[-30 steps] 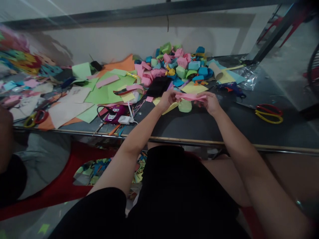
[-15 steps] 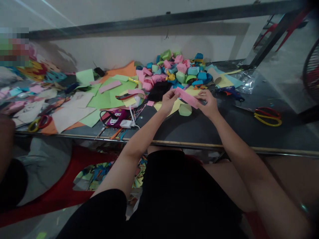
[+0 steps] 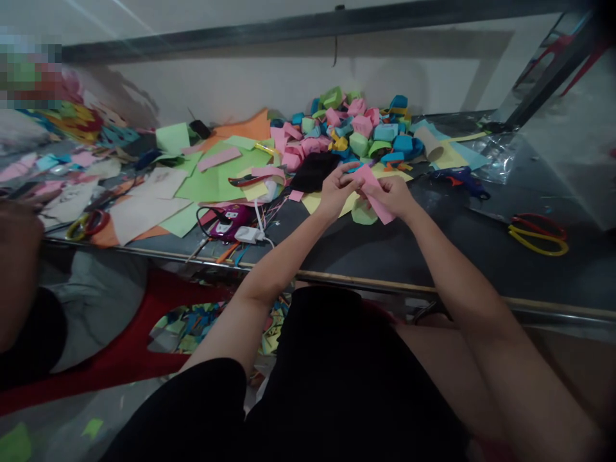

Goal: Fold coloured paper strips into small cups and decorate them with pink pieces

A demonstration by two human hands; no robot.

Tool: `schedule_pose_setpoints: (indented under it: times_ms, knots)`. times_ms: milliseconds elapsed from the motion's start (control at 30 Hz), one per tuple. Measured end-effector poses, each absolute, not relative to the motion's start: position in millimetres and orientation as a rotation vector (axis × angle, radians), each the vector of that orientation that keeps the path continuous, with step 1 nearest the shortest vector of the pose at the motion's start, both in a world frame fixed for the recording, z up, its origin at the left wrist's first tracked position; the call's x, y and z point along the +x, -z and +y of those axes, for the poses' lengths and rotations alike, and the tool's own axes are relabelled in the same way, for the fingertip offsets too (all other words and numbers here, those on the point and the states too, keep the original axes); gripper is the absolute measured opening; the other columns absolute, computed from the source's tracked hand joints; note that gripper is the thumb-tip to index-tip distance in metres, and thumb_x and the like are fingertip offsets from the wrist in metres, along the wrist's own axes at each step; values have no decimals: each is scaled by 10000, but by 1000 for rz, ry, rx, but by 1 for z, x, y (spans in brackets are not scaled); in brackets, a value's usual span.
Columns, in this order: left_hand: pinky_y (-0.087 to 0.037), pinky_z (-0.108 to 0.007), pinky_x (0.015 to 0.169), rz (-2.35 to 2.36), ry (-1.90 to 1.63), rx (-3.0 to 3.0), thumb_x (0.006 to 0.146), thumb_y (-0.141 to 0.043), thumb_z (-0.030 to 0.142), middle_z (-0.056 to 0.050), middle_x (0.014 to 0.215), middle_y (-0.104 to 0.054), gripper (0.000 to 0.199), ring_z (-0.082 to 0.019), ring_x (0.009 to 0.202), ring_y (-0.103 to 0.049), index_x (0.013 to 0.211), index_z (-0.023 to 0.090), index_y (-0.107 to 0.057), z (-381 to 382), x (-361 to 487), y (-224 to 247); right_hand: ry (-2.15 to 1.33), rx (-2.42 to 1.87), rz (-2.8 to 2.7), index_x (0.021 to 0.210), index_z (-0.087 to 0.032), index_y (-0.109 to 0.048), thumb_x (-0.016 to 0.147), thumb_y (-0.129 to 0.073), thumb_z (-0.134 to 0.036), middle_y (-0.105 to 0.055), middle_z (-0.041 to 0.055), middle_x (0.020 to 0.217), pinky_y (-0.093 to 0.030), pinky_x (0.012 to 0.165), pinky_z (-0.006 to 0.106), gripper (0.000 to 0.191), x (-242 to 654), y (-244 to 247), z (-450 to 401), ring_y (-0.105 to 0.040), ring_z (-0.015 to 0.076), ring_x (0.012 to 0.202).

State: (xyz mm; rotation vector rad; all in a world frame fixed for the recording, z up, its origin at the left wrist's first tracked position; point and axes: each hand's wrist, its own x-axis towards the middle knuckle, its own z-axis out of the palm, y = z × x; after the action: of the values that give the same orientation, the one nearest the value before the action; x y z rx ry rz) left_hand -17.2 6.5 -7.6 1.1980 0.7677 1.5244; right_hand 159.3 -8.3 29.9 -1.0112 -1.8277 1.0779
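Observation:
Between my two hands is a strip of pink paper (image 3: pixel 378 196), held over the dark table. My left hand (image 3: pixel 338 191) pinches its upper left end. Farther along the strip, my right hand (image 3: pixel 392 194) grips it with thumb and fingers, and the lower end sticks out below. Just beneath lies a light green paper piece (image 3: pixel 364 213) on yellow paper (image 3: pixel 332 203). Behind my hands rises a heap of small folded paper pieces (image 3: pixel 359 131) in pink, blue, green and yellow. A black flat object (image 3: pixel 312 172) lies left of my left hand.
Right of my hands lie a blue glue gun (image 3: pixel 459 179) and scissors (image 3: pixel 539 234) with red and yellow handles. A cardboard tube (image 3: pixel 428 144) stands near the heap. On the left are a purple power strip (image 3: pixel 230 222), coloured sheets (image 3: pixel 212 176), more scissors (image 3: pixel 87 224) and another person's arm (image 3: pixel 18 269).
My hands have come closer together on the pink strip. It now slants more steeply, its lower end pointing down toward me. The whole view has shifted slightly.

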Motion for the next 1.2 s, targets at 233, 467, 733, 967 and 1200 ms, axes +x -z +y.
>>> schedule_pose_setpoints:
  times_ms: [233,467,733,967,1200]
  knots:
    - [-301,-213,475,1054,-1381,1324,738,-875,457,46,503,-491,432,-45,482,-407,558,158,-621,-11,-7,1,-1404,-931,-1553,738,-166,-751,656,-860,-669,-759,105,739,-629,593,355,522,161,-12,-23,-705,206,608]
    - [-310,-213,468,991,-1407,1281,755,-869,419,34,569,-568,344,-37,479,-412,621,161,-684,-16,-5,0,-1407,-928,-1468,736,-187,-730,621,-854,-700,-749,94,732,-653,663,401,541,160,-5,-22,-724,237,677]
    - [-350,-192,442,906,-1293,1175,709,-908,411,40,513,-539,392,-38,449,-470,588,159,-633,-11,-8,11,-1359,-942,-1470,680,-207,-630,577,-824,-761,-627,39,656,-580,632,373,596,171,3,-11,-650,206,677]
    - [-383,-180,441,917,-1279,1235,750,-884,397,27,561,-588,345,-36,463,-513,633,153,-670,-14,-9,12,-1054,-991,-1515,642,-214,-655,625,-820,-680,-521,-16,575,-405,511,293,495,175,7,-5,-446,115,540]
    - [-411,-175,460,902,-1292,1235,750,-883,354,25,592,-615,280,-36,476,-531,676,151,-705,-12,-10,14,-1022,-962,-1520,677,-217,-686,696,-822,-574,-562,-12,600,-425,520,286,383,177,10,-4,-484,120,560]
